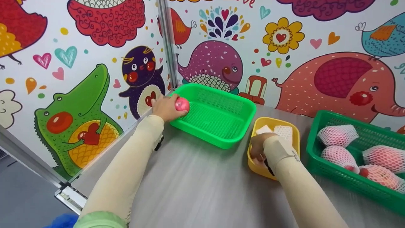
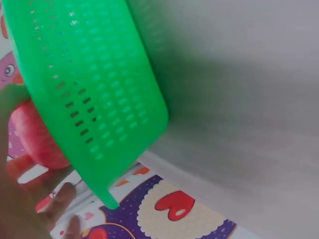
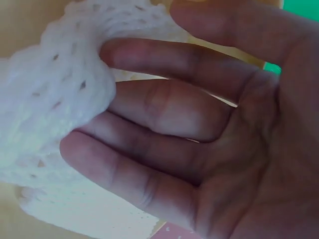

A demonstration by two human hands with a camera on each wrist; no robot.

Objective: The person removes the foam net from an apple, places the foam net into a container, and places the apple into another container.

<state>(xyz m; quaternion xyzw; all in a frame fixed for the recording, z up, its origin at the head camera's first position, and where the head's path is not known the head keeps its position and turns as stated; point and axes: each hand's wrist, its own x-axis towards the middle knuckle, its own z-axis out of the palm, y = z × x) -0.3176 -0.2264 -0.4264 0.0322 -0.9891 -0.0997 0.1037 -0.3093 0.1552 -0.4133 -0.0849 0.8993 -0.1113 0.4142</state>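
My left hand (image 1: 165, 107) holds a red apple (image 1: 182, 106) at the left rim of the light green basket (image 1: 215, 141). In the left wrist view the same apple (image 2: 39, 137) shows behind the basket's wall, partly hidden by it. My right hand (image 1: 260, 146) reaches down into a small yellow basket (image 1: 264, 173). White foam fruit nets (image 1: 283, 133) lie inside that basket. The right wrist view shows the fingers of this hand (image 3: 199, 114) extended, with fingertips right at a foam net (image 3: 60, 94) and no grip around it.
A dark green basket (image 1: 319, 177) stands at the right with several fruits in foam nets (image 1: 337, 136). Panels printed with cartoon animals (image 1: 215, 63) border the grey table (image 1: 196, 186) at the back and left.
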